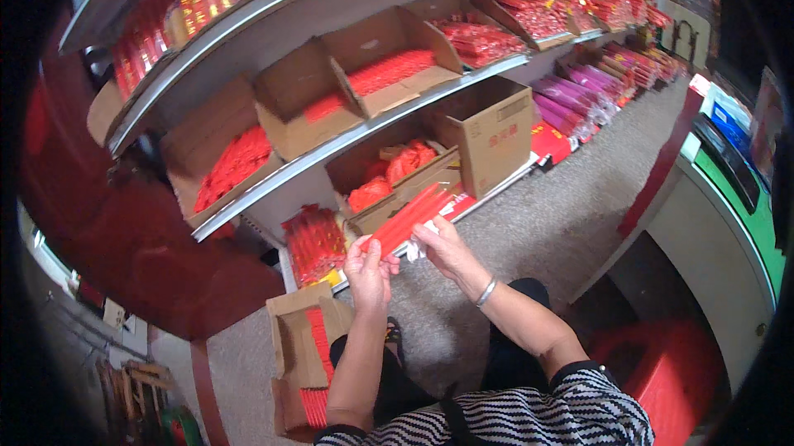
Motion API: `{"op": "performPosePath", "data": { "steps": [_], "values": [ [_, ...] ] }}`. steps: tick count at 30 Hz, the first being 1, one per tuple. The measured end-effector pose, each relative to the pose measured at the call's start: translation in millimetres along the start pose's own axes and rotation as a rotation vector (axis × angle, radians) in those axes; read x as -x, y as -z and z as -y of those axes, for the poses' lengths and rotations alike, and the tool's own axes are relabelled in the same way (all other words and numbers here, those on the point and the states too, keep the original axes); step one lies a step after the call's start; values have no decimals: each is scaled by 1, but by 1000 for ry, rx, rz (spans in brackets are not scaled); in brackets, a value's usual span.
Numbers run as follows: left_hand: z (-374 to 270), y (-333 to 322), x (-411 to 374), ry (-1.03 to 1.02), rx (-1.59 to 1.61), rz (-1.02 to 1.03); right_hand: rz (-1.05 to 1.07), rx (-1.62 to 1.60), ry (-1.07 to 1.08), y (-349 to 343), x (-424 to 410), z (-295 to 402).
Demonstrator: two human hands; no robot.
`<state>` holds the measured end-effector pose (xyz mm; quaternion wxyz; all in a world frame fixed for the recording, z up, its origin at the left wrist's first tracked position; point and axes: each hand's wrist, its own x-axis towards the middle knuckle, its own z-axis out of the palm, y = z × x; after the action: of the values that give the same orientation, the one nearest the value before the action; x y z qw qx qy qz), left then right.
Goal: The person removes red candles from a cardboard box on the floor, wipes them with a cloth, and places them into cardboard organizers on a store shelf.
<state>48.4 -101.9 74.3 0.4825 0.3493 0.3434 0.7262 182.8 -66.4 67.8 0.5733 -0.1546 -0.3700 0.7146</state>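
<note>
Both my hands hold a bundle of long, thin red sticks (pixel 406 219), which may be candles, tilted up to the right in front of me. My left hand (pixel 370 269) grips the lower left end, with the thumb on top. Around the right part of the bundle, my right hand (pixel 441 246) is closed, and some white, crumpled wrapping (pixel 417 250) hangs below it. On the floor by my left forearm lies an open cardboard box (pixel 286 347) with more red sticks (pixel 315 407) in it.
Shelves hold cardboard trays (pixel 291 95) of red sticks and wrapped packs. A tall carton (pixel 499 142) and an open box of red bags (pixel 412 163) stand on the bottom shelf. Purple packs (pixel 561 104) lie beyond. At right are a green-topped counter (pixel 760 222) and a red object (pixel 673 378).
</note>
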Motion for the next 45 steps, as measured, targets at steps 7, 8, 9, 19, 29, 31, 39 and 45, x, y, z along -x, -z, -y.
{"op": "performPosePath", "data": {
  "steps": [7, 8, 9, 19, 29, 31, 39, 45],
  "values": [
    [26, -11, -21, 256, -180, 207, -127, 20, 59, 29, -38, 9],
    [25, -5, -27, 336, -185, 301, -110, 43, 26, 35, -40, 7],
    [24, -1, -34, 438, -205, 389, -96, 66, -8, 42, -41, 4],
    [62, 27, -50, 765, 29, 524, -127, 530, -9, 61, -55, -19],
    [52, 20, -49, 724, -56, 493, 291, 1425, 573, 40, -35, -21],
    [57, 28, -50, 723, -64, 582, 330, 1516, 570, 40, -32, -25],
    [49, 12, -40, 780, -121, 600, 147, 1520, 685, 68, -50, -5],
    [44, 15, -29, 901, -33, 574, -630, 654, 449, 106, -68, 5]
  ]
}}
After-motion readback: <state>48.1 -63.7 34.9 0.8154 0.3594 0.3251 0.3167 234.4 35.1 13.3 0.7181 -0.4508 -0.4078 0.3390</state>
